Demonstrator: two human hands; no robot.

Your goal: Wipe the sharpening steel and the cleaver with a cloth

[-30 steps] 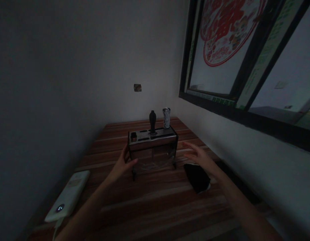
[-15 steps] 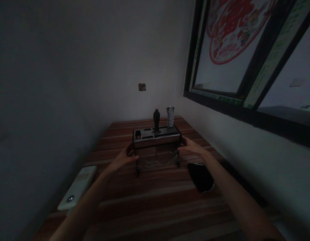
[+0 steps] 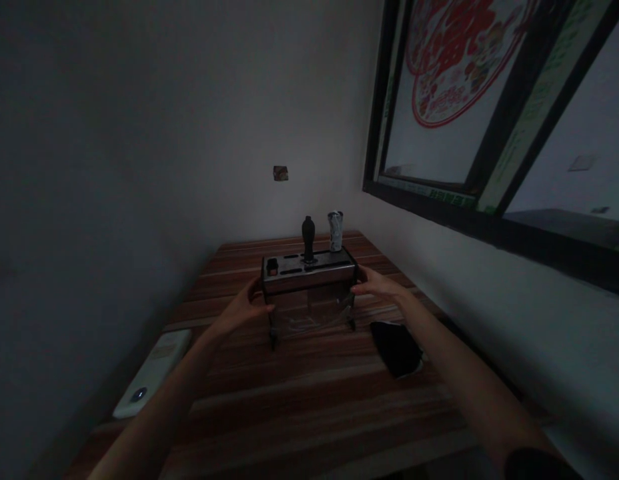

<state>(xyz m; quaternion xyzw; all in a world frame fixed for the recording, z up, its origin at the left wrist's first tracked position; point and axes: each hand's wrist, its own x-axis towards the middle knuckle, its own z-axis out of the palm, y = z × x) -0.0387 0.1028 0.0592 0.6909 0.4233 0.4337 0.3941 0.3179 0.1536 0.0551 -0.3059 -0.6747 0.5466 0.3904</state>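
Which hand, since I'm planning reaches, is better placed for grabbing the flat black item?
Probably the right hand: it is nearer the flat black item; the left hand is at the opposite end of the rack.

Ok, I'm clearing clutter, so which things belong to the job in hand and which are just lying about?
In the job:
metal-topped rack, left hand and right hand at its sides
dark upright piece, pale cylinder, both atop it

Apparently just lying about:
white device
black flat item
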